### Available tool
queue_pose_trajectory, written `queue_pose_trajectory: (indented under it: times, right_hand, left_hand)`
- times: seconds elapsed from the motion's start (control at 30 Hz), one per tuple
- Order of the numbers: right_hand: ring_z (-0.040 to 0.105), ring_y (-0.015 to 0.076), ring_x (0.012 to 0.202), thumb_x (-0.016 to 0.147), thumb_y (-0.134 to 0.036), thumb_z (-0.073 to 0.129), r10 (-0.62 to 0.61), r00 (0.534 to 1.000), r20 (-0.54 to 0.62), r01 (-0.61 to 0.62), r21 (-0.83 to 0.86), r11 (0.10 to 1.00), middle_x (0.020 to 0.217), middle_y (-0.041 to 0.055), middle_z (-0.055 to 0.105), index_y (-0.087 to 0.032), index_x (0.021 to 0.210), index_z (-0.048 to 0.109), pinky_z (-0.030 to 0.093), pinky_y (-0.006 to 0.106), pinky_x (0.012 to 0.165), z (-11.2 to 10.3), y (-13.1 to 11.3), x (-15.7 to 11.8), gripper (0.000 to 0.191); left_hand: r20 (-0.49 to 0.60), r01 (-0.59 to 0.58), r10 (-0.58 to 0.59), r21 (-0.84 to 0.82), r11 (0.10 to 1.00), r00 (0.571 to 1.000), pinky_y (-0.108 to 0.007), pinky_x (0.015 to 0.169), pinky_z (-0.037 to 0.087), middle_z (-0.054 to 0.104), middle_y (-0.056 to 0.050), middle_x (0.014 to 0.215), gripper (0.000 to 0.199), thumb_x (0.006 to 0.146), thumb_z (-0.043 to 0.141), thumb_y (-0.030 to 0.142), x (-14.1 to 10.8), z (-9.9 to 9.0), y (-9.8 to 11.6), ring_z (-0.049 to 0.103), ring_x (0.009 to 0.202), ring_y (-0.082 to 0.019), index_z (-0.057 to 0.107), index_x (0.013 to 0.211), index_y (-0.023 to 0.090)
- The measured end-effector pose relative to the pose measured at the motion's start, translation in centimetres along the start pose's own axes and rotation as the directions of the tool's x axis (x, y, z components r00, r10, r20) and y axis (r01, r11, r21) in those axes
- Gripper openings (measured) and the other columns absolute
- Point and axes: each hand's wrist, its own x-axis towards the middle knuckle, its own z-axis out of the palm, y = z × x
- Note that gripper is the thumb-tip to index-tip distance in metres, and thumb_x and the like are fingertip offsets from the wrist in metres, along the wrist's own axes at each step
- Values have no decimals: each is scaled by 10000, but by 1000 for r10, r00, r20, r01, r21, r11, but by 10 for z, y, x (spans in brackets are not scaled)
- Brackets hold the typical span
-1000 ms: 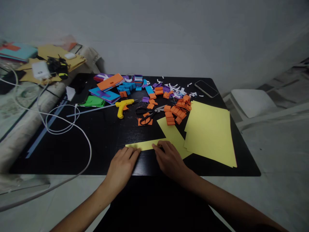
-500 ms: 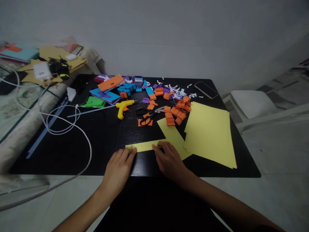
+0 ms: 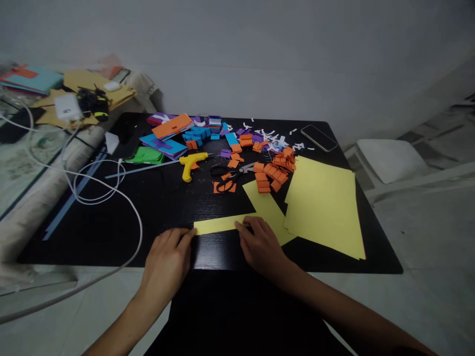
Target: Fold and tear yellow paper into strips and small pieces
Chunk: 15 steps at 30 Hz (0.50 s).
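Yellow strip (image 3: 215,225) lies flat near the table's (image 3: 92,232) front edge, apparently steadied at both ends so it cannot slide. The left hand (image 3: 167,254), fingers close together, meets its left end; the right hand (image 3: 260,242) curls over the other — whether either pinches or merely presses, I cannot tell. Yellow sheets (image 3: 322,202) lie toward the right edge, seemingly for easy reach.

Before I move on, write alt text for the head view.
A person's left hand rests at the left end of a yellow paper strip on a black table; the right hand touches it farther right. Beyond lie scissors, a glue gun and orange paper pieces.
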Motion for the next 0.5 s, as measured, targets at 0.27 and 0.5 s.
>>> queue_pose_trajectory:
  times: [0.27, 0.5]
  right_hand:
    - [572, 304, 1049, 936, -45, 533, 9, 1000, 10, -9, -10, 1000, 1151, 197, 632, -95, 1261, 684, 566, 461, 916, 1, 0, 0, 361]
    - [566, 305, 1057, 934, -56, 533, 4, 1000, 5, -4, 8, 1000, 1159, 194, 630, -90, 1258, 684, 568, 463, 929, 2, 1, 0, 358]
  left_hand:
    - [-6, -141, 146, -289, 947, 989, -533, 1093, 526, 599, -176, 1490, 508, 1029, 534, 215, 22, 24, 67, 576, 1370, -327, 458, 1527, 150]
    - [12, -126, 137, -328, 936, 990, -544, 1143, 506, 567, -214, 1522, 568, 1022, 573, 266, 20, 34, 75, 548, 1415, -331, 422, 1540, 88]
